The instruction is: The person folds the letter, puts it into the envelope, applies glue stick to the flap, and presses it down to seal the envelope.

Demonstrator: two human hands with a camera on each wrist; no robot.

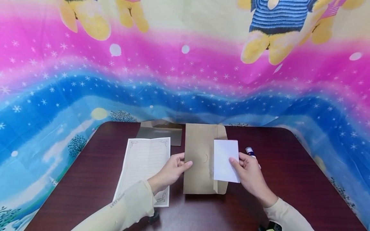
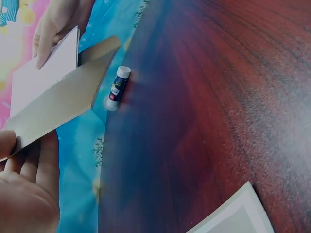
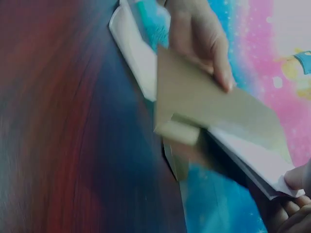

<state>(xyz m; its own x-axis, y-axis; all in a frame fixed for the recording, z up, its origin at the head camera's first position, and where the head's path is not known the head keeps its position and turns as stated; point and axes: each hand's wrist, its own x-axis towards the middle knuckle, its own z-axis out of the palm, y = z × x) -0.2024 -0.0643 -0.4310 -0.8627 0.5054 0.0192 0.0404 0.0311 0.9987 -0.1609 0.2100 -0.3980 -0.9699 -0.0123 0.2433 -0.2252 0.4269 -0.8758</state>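
Observation:
My left hand (image 1: 171, 168) pinches the left edge of a brown kraft envelope (image 1: 198, 141), thumb on top and fingers behind. The envelope is held up off the table with its flap side to the right. A folded white sheet of paper (image 1: 224, 150) is pinched by its right edge in my right hand (image 1: 252, 175). The sheet's left edge meets the envelope's mouth. In the right wrist view the paper (image 3: 257, 150) lies at the opening; how far it reaches inside is hidden.
A lined letter sheet (image 1: 144, 163) with an ornate border lies at left on the dark red table (image 1: 83, 179). Behind it rests another brown envelope (image 1: 173, 136). A glue stick (image 1: 249, 151) lies beyond my right hand. A patterned curtain (image 1: 185, 80) hangs behind the table.

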